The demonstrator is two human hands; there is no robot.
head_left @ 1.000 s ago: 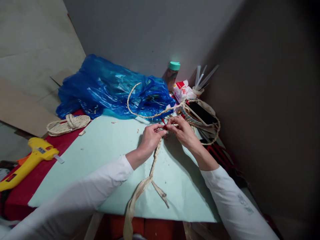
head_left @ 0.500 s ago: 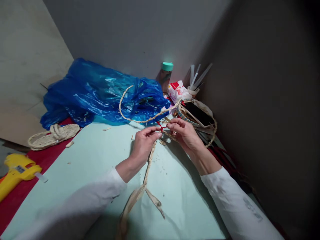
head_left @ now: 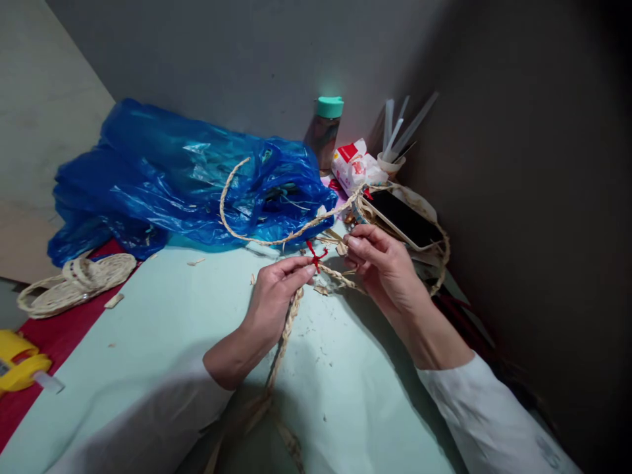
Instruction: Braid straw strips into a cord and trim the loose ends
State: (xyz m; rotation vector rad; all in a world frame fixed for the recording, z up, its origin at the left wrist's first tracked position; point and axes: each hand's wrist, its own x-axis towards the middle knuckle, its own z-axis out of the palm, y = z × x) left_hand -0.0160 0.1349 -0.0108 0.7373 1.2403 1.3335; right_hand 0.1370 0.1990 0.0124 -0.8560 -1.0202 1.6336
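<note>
Since the earlier pictures, the hands have been parted: where both sets of fingertips were closed over one spot, only the left hand (head_left: 277,283) is now kept there, and the right hand (head_left: 388,260) has been drawn a little aside. By this, the red thread (head_left: 316,261) has been laid open to view, and the braid (head_left: 288,326) appears to be steadied from one side only, the right fingers being freed from the tied spot.

The braid is pinched between the left thumb and forefinger, just beside the thread, with no gap seen between the tips. The right thumb and forefinger are brought together, the other fingers curled; whether anything thin is held between them cannot be told.

The braid is found on the near side of the blue plastic bag (head_left: 192,178), above the pale-covered counter (head_left: 197,322). It is made of straw-coloured strands, evenly plaited, and is let down from the left hand, away from the bag, to where it is split into loose tails, dim and blurred. From the red knot, short thread ends are stuck up toward the bag, and another plaited stretch is led off under the right hand. A further plaited cord (head_left: 299,233) is curved across the bag's front; whether it is joined to the braid cannot be made out.
</note>
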